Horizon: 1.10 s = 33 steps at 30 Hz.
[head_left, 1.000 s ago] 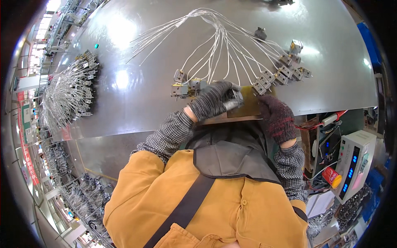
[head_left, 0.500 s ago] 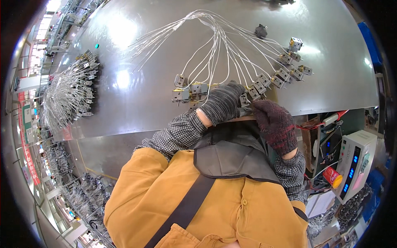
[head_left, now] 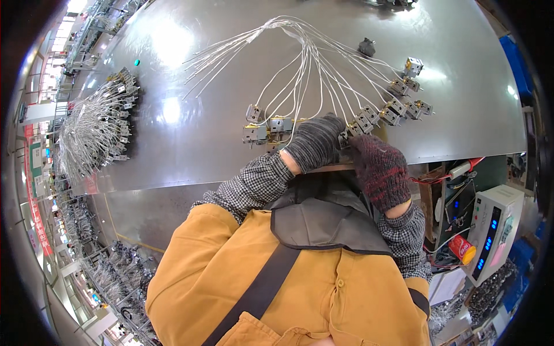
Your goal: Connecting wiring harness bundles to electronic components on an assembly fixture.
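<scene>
My left hand (head_left: pixel 316 141), in a grey striped knit glove, is closed at the table's near edge. Its fingers are around a small metal box (head_left: pixel 344 138) with a thin white lead, like a capillary thermostat. Against the same spot my right hand (head_left: pixel 380 172), in a dark maroon glove, has its fingers curled together; what they grip is hidden. More such metal boxes (head_left: pixel 363 120) run in a row up to the right. Others (head_left: pixel 255 134) lie left of my left hand. Their thin white leads (head_left: pixel 307 52) gather into one bundle at the far side.
A big heap of similar boxes with leads (head_left: pixel 95 130) lies on the metal table (head_left: pixel 190 150) at left. A dark lump (head_left: pixel 366 47) and a green cap (head_left: pixel 137 62) also rest there. To the right stand a white meter (head_left: pixel 495 230) with blue digits and a red container (head_left: pixel 461 249).
My right hand has shifted slightly up and left, closer to my left hand, and covers more of the box between them. My left hand stays nearly in place.
</scene>
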Each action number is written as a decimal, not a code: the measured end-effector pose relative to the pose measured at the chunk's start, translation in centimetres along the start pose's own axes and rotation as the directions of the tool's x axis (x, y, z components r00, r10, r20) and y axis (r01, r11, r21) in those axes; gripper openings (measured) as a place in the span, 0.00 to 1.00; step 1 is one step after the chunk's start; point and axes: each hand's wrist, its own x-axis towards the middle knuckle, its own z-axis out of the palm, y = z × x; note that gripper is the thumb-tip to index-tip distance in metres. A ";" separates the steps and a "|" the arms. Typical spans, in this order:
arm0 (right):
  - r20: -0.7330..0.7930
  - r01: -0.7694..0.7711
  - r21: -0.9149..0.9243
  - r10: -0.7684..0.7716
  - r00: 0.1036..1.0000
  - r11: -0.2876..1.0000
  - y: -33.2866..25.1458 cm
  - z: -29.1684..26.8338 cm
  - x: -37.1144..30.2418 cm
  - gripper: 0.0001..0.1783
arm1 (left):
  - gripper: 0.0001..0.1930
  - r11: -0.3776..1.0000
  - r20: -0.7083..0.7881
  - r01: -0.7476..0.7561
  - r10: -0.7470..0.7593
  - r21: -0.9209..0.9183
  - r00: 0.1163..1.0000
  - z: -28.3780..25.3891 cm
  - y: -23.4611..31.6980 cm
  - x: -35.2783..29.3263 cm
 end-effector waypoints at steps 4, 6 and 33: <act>-0.021 0.013 0.014 -0.013 1.000 1.000 0.3 0.2 -0.3 0.20 | 0.30 1.000 0.013 -0.007 0.007 -0.005 1.000 0.0 -0.3 0.1; -0.007 -0.015 0.021 0.015 1.000 1.000 0.5 0.3 -0.4 0.19 | 0.30 1.000 0.031 0.000 -0.001 0.016 1.000 0.1 -0.3 0.1; 0.173 -0.094 0.527 0.002 0.985 0.845 -0.5 2.7 -0.3 0.15 | 0.42 0.974 -0.094 0.055 -0.035 0.220 0.995 -2.2 -2.4 -2.7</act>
